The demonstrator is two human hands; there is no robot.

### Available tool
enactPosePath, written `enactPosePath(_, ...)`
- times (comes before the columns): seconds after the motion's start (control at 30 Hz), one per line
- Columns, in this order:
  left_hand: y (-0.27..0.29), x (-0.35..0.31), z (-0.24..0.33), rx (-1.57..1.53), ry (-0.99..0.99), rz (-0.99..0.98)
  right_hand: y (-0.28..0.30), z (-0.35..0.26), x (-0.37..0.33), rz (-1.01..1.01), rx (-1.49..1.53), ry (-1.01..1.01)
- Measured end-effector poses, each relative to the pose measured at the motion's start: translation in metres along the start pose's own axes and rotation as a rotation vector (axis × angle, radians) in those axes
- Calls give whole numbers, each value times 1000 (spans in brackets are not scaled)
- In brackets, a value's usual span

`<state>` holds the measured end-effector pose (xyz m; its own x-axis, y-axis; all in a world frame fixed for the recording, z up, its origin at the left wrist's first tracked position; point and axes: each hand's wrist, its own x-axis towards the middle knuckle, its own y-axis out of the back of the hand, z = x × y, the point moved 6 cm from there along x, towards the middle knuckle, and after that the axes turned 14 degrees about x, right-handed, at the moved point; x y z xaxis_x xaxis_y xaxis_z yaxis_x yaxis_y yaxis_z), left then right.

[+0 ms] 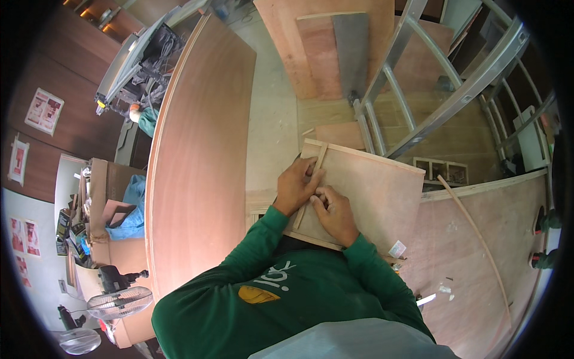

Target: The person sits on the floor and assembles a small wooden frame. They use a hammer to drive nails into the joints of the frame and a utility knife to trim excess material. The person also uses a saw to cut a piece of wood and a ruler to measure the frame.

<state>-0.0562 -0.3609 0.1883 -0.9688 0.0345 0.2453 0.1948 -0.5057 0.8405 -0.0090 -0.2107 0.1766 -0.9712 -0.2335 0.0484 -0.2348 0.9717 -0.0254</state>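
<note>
A light plywood panel (382, 191) with thin wooden strips along its edges lies in front of me. Across its left side runs a narrow wooden strip (321, 157). My left hand (293, 186) is closed over this strip, its fingers bent around it. Close beside it, my right hand (336, 215) rests over the panel with its fingers curled in a pinch near the strip. Whatever those right fingertips hold, if anything, is hidden. Both wrists come out of green sleeves.
A tall plywood board (200, 161) stands at my left. An aluminium ladder (418, 90) leans at the far right. Over the plywood surface at right lies a long thin wooden strip (478, 239). A fan (119, 299) and a cardboard box (113, 191) are at left.
</note>
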Motion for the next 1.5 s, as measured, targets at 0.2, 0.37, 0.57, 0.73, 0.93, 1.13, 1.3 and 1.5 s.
enactPosePath(0.2, -8, 14, -25, -72, 52, -19, -14, 14, 16, 19, 47, 41)
enactPosePath(0.37, -10, 13, -28, -65, 3, -16, -14, 13, 15, 19, 32, -27)
enactPosePath(0.57, -13, 14, -20, -67, 1, -23, -8, 15, 14, 23, 18, -17)
enactPosePath(0.73, -14, 15, -22, -83, 30, -38, -8, 16, 14, 31, 42, 24)
enactPosePath(0.93, -13, 17, -18, -58, 19, -40, -5, 16, 14, 30, 39, 70)
enactPosePath(1.13, -13, 13, -7, -61, -1, -22, 2, 11, 8, 27, 31, 49)
enactPosePath(1.3, -15, 12, -9, -51, 9, -27, 3, 11, 7, 20, 62, 29)
enactPosePath(1.5, -15, 13, -8, -34, -15, -31, 3, 11, 7, 18, 60, 58)
